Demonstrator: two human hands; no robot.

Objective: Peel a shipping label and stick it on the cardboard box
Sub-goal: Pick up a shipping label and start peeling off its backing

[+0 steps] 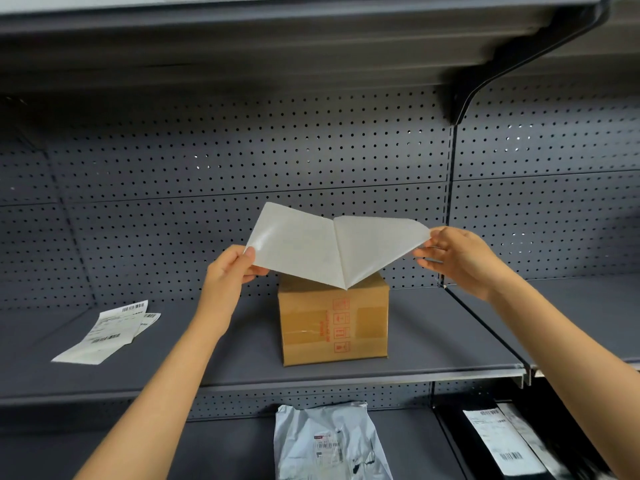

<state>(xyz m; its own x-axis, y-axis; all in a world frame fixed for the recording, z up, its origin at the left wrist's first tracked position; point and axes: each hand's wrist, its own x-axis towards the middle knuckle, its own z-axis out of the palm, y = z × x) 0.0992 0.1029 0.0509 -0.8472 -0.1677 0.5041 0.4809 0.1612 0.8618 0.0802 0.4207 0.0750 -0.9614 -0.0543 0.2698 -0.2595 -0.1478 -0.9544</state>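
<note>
Parcels lie closest to the camera on the lower shelf: a crumpled grey plastic mailer [330,441] with a small printed sticker in the middle, and to the right a black package [491,441] that carries a white barcode sticker. Above them, two bare forearms reach up from the bottom edge of the view. The left hand [227,271] pinches the lower left corner of a white sheet [294,244] between thumb and fingers, and the right hand [457,256] pinches the tip of a second white sheet [374,247] in the same way, with the other fingers loosely spread. The two sheets meet along a straight line in the middle and open away from each other like a book, so they look partly peeled apart; which one is the label and which one is the backing I cannot tell, because both show only a blank side. The lowest point of the sheets hangs just over the top of the cardboard box [334,323], which stands on the grey middle shelf [433,341] and shows red handling symbols on its front face. Further left on the same shelf, well apart from the box, some printed labels [104,332] lie flat and overlap each other. Behind everything is a grey perforated back wall [242,161], and another shelf [277,26] runs overhead.
</note>
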